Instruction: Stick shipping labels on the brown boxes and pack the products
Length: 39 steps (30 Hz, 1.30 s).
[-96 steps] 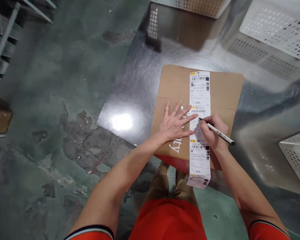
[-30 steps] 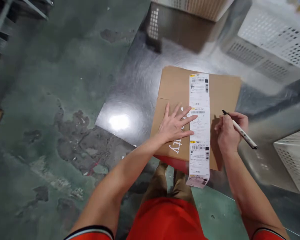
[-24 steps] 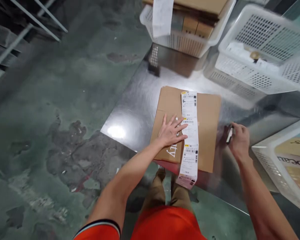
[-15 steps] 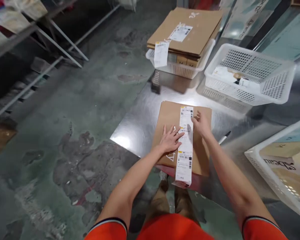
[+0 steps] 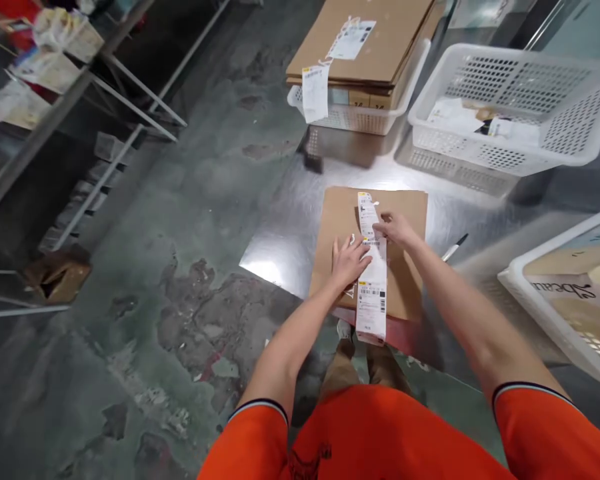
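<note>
Strip of shipping labels [image 5: 371, 267] lying lengthwise on a flat cardboard mailer [image 5: 340, 213]! Left hand [image 5: 350, 262] spread wide against the strip's edge, right hand [image 5: 395, 230] on top, can't tell if it's pinching; white marker [image 5: 453, 249] lies off to the right on the steel table [image 5: 285, 230].
</note>
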Available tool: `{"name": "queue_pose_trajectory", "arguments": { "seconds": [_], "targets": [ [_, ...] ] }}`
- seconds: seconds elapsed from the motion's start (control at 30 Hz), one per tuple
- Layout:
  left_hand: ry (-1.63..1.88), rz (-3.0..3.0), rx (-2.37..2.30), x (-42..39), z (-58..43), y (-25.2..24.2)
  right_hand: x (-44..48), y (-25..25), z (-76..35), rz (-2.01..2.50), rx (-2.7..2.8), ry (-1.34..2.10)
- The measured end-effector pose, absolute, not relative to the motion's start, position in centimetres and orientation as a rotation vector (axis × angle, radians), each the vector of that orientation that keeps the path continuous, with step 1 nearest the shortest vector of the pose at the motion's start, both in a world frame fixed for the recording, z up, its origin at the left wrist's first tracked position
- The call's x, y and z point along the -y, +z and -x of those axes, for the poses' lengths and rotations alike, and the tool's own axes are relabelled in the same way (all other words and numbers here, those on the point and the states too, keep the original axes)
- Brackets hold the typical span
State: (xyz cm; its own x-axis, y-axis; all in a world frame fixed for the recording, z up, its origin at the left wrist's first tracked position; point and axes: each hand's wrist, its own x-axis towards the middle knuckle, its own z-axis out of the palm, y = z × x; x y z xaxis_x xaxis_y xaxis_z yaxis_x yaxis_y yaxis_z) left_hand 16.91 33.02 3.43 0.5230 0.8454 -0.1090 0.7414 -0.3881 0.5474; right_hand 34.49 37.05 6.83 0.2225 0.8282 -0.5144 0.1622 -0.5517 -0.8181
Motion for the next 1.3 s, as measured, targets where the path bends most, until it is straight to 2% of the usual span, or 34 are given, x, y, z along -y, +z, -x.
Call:
{"name": "queue_pose_trajectory", "arguments": {
  "seconds": [0.1,0.2,0.37,0.43,0.57,0.73,0.83,0.93,1.0,1.07,1.17,1.3],
  "targets": [
    [0.458,-2.004,-1.348,-33.3,-17.5,3.4,-36.1,7.4,-34.5,1.777,0.859,1.482],
    [0.734,-1.466,-1.332,-33.2,-17.4,4.0,-34.7,8.3,-34.3,1.639,0.809,1.561],
    [0.65,-0.838,-1.119,-31.1,-15.3,5.5,-32.4,9.9,-33.3,1.559,0.975,1.593],
    [0.656,-0.767,-1.112,-30.1,-14.2,6.1,-31.6,10.6,-32.2,1.696,1.228,1.32],
    [0.696,-0.763,-1.143,-28.6,-12.4,6.9,-29.4,12.7,-29.1,1.805,1.841,0.517],
    [0.684,-0.782,-1.195,-26.7,-10.3,8.3,-27.1,14.7,-26.3,1.841,2.008,0.039],
    [0.636,-0.867,-1.191,-25.2,-8.9,9.2,-26.0,15.0,-24.9,1.735,2.24,0.141],
    [0.558,-1.006,-1.181,-23.5,-7.4,9.7,-24.3,14.7,-23.2,1.556,2.585,0.513],
    [0.502,-1.031,-1.163,-22.2,-6.5,9.8,-23.1,14.2,-22.2,1.5,2.617,0.714],
    [0.448,-0.974,-1.118,-21.0,-5.4,9.8,-22.4,13.5,-22.0,1.478,2.484,0.891],
    [0.39,-0.783,-1.021,-19.4,-3.4,10.0,-23.2,12.5,-24.3,1.631,1.949,1.07],
    [0.426,-0.499,-0.834,-18.5,-1.2,10.7,-25.2,12.5,-30.1,1.842,1.436,0.721]
  ]
}}
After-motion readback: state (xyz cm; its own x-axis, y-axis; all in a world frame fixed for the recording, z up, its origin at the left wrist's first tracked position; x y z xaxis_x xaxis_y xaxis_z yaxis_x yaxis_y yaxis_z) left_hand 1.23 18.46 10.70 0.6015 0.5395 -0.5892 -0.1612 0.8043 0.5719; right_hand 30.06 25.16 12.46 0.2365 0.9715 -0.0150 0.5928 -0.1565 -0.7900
